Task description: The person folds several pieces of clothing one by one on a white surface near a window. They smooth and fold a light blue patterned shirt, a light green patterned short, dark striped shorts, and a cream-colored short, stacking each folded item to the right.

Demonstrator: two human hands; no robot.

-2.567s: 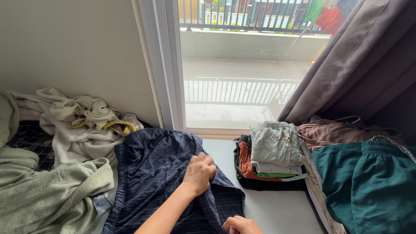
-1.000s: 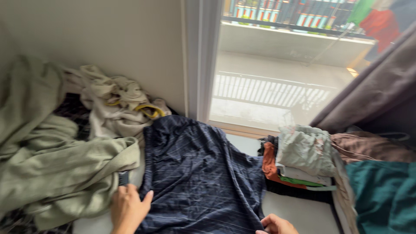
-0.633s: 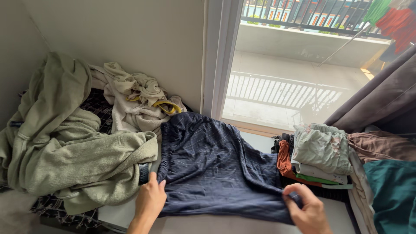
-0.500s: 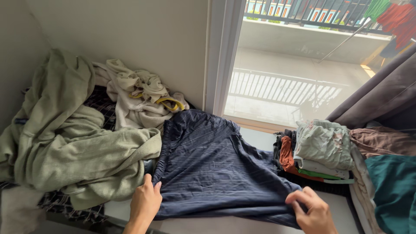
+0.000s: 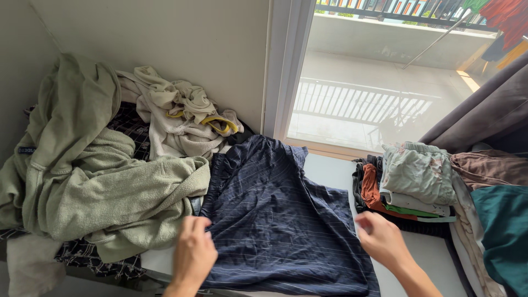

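Observation:
A navy striped garment (image 5: 275, 214) lies spread flat on a white surface (image 5: 330, 170) in front of me. My left hand (image 5: 193, 253) sits at the garment's left edge, by the gathered waistband, with its fingers curled on the cloth. Just off the garment's right edge, my right hand (image 5: 382, 239) hovers blurred, holding nothing. A stack of folded clothes (image 5: 410, 187) stands right of that hand.
A heap of unfolded laundry fills the left: a green towelling piece (image 5: 99, 187), cream clothes with yellow trim (image 5: 181, 121), and dark checked cloth (image 5: 132, 132). Brown (image 5: 484, 168) and teal (image 5: 503, 220) folded garments lie far right. A glass door (image 5: 374, 104) and grey curtain (image 5: 489, 110) are behind.
My right hand has let go of the garment's right corner, which now lies flat. My left hand has shifted slightly right along the left edge. The view has tilted down a little.

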